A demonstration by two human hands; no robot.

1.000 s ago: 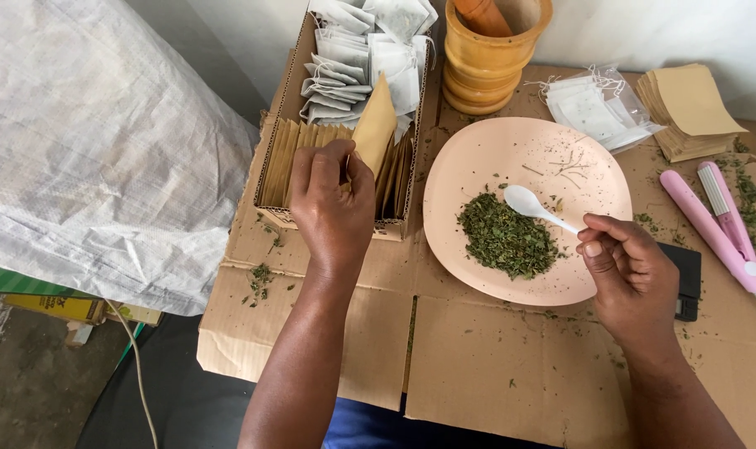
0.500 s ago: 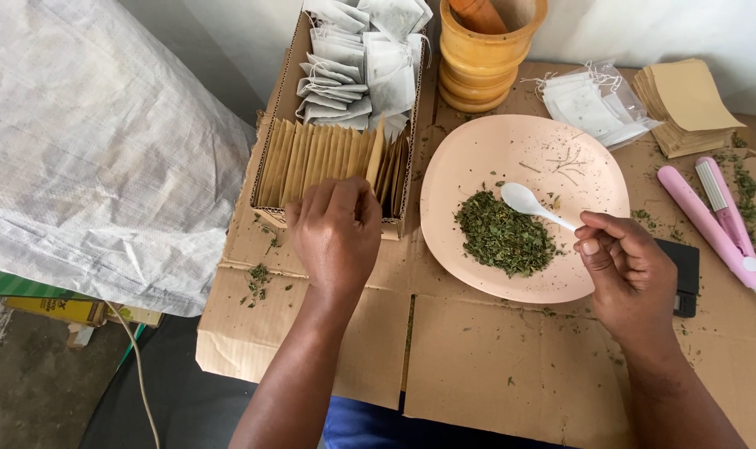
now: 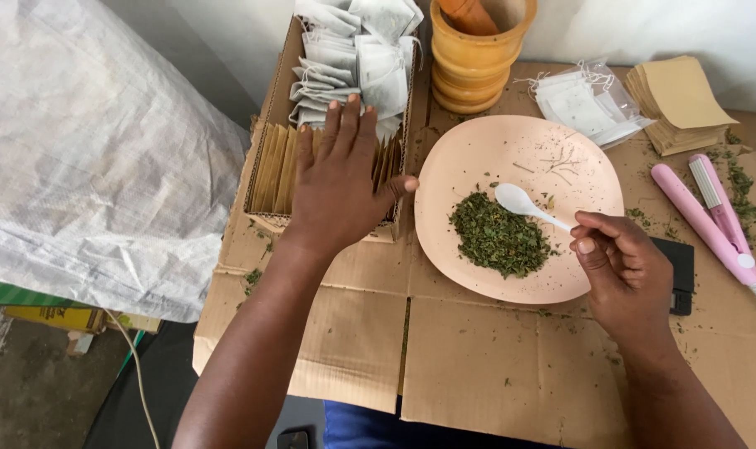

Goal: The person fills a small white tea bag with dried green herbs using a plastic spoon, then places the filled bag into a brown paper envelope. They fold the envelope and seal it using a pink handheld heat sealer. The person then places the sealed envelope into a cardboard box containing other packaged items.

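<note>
— Where do we have our left hand (image 3: 338,187)?

— We have it flat, fingers spread, palm down on the row of brown paper envelopes (image 3: 276,169) standing on edge in the cardboard box (image 3: 271,93) at the counter's far left. It grips nothing. White tea bags (image 3: 357,58) fill the far end of that box.

— And our right hand (image 3: 619,270)?

— We have it curled around the handle of a white plastic spoon (image 3: 521,202), pinched between thumb and fingers. The spoon's bowl sits on the far edge of the pile of dried green herbs (image 3: 499,239) on the pink plate (image 3: 494,145), mid-counter.

— What else lies about us?

— A wooden mortar (image 3: 476,58) beyond the plate, a stack of brown envelopes (image 3: 681,100) at the far right corner, and a pink sealing iron (image 3: 704,218) along the right edge. Flattened cardboard (image 3: 469,374) covers the counter.
</note>
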